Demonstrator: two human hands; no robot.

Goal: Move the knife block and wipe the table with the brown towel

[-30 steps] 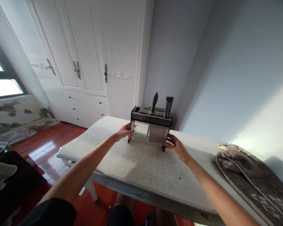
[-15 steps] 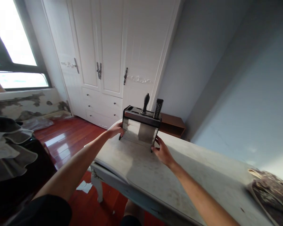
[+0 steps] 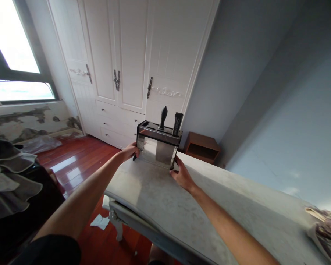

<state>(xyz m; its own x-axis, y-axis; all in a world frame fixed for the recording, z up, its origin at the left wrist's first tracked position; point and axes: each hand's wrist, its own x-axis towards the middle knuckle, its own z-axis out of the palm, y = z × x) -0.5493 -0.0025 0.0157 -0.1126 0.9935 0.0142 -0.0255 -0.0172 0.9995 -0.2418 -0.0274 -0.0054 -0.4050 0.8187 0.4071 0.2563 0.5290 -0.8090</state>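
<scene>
A black-framed knife block (image 3: 157, 145) with clear side panels stands near the far left corner of the pale marble table (image 3: 182, 206). Two dark handles (image 3: 169, 121) stick up from its top slots. My left hand (image 3: 129, 151) grips the block's lower left corner, fingers curled round it. On the opposite side my right hand (image 3: 181, 173) holds the lower right corner. Both arms reach forward across the tabletop.
A white wardrobe (image 3: 127, 62) with metal handles fills the back wall. A small brown side table (image 3: 202, 147) stands behind the marble table. Patterned fabric (image 3: 327, 232) lies at the table's right end. Dark furniture with cloth (image 3: 8, 184) sits left, on red wood floor (image 3: 71, 165).
The knife block has slid left along the table with both hands on it, and now sits near the table's left end. My view has turned left, pushing the fabric to the frame edge.
</scene>
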